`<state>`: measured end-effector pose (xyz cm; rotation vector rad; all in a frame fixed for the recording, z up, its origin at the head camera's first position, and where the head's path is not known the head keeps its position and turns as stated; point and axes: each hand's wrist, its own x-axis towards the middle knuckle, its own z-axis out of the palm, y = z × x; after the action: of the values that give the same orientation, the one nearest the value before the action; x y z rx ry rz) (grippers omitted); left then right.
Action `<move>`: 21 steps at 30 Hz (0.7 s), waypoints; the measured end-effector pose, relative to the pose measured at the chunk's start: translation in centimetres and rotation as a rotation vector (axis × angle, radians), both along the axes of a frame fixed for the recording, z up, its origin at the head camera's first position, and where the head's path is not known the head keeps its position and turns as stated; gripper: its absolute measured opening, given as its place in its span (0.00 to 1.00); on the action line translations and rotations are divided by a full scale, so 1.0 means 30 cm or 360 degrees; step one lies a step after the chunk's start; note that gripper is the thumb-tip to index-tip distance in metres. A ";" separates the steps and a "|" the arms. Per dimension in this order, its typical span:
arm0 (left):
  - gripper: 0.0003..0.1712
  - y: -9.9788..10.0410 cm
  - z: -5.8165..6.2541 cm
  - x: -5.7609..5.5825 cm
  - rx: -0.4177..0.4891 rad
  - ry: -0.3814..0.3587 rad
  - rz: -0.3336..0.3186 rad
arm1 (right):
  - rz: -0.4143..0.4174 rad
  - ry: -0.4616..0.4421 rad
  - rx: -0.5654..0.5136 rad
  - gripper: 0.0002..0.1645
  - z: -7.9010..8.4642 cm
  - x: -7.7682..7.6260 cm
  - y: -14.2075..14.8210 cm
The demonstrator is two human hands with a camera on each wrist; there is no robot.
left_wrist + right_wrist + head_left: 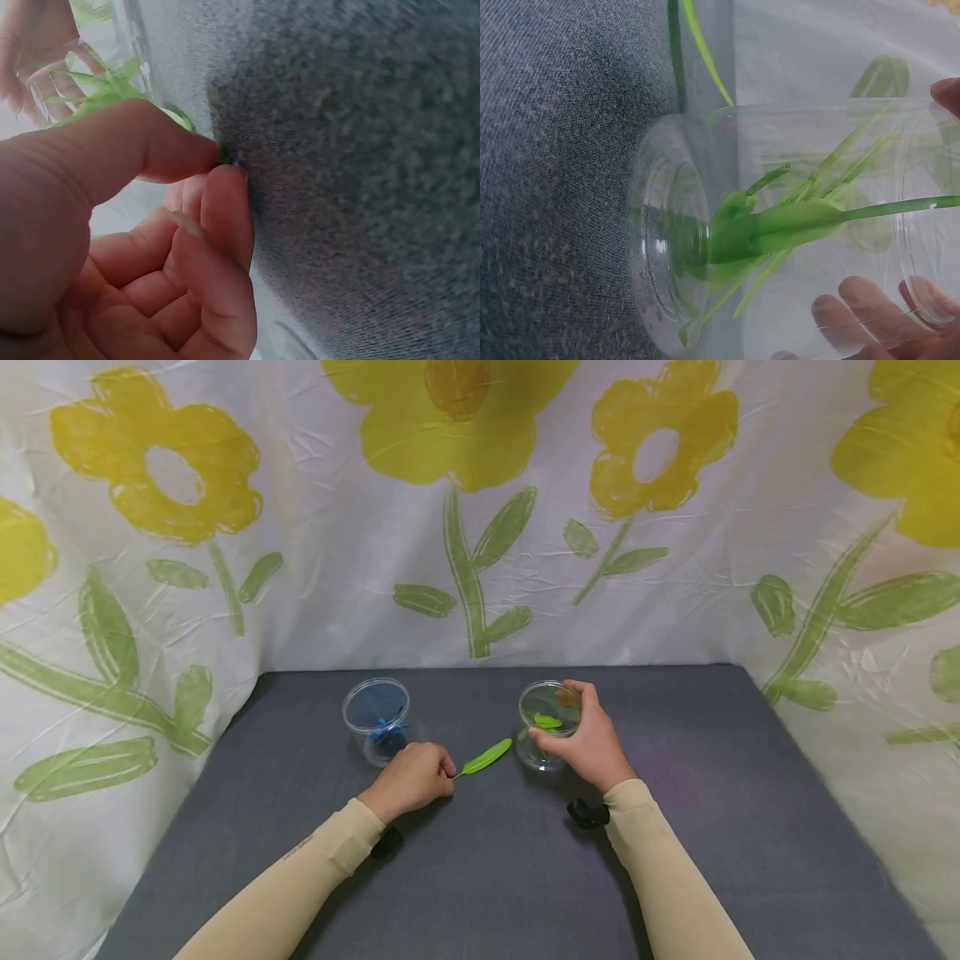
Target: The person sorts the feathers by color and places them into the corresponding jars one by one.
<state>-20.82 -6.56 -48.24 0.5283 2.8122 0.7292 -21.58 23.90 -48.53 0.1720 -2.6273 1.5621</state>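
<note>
My left hand (414, 778) pinches the thin stem end of a long green plastic leaf (489, 756) between thumb and fingertips, close over the cloth. The leaf's blade points right, toward a clear plastic jar (542, 760). Around that jar's upper part curl the fingers and thumb of my right hand (592, 743). Several green leaves (772, 229) with stems lie inside it, seen through the wall in the right wrist view. In the left wrist view only a tiny green bit of the stem (225, 155) shows at the fingertips.
Just behind my left hand stands a second clear jar (377, 693) holding small blue pieces (388, 727). A dark grey cloth (495, 877) covers the table. White fabric with yellow flowers (337, 568) hangs at the back and both sides.
</note>
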 end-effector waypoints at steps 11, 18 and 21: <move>0.06 0.001 0.000 0.002 -0.0013 0.0021 0.0057 | -0.0016 0.0008 0.0006 0.59 -0.001 -0.001 0.003; 0.07 -0.002 -0.001 0.006 0.0031 -0.0018 0.0077 | 0.0002 -0.0002 0.0007 0.61 0.003 -0.002 0.001; 0.07 -0.006 -0.007 0.009 0.0036 -0.0037 0.0083 | 0.0005 -0.0014 0.0010 0.61 0.003 -0.003 -0.003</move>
<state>-20.55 -6.74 -48.45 0.4490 2.8086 0.7730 -21.66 23.81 -48.44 0.1704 -2.6406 1.5592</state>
